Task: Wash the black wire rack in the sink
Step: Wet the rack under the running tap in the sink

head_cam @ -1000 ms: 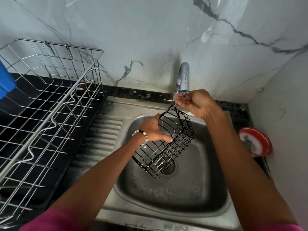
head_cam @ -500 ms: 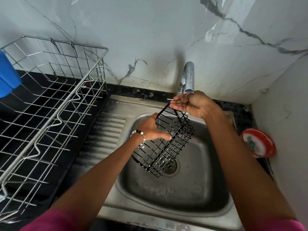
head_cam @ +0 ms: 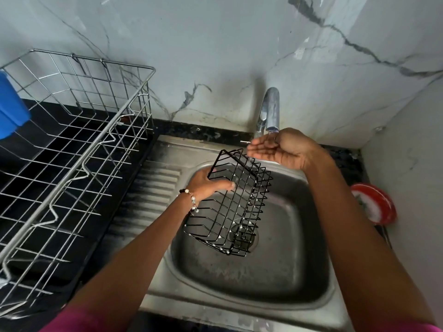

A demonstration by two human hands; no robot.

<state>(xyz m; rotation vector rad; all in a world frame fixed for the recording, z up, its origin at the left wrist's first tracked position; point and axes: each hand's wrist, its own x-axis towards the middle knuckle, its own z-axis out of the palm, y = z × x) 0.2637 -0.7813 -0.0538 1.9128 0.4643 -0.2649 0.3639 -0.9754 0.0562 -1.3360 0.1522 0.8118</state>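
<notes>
**Rack held over the basin, right palm cupped under the tap**

Your wall of pale veined marble fills the frame from 10 to 2 o'clock. Below it, a black counter runs toward 9 o'clock, and on that counter stands a silver wire dish drainer, which takes up the left third of the view. A blue container shows at the left edge, partly cut off by the frame.

Your steel sink sits at centre and toward 6 o'clock, with its ribbed draining board on the side nearest the drainer. The drain lies at the basin's middle, seen through wire.

Your black wire rack is held in the air over the basin, tilted, with its upper corner toward 12 o'clock and its lower end above the drain. White drops or flecks dot its wires; which of the two, the view does not settle.

Your left hand grips the rack on its 9 o'clock side, thumb across the wires and fingers behind them. A beaded bracelet circles that wrist.

Your right hand is wide, palm up and cupped, holding nothing, directly beneath the tap at 12 o'clock. Its fingertips sit just above the rack's upper corner; contact cannot be confirmed. A thin run of water falls from the spout into the palm.

A red round object lies at 3 o'clock beside the sink, blurred. Pink sleeves show at the bottom edge.
</notes>
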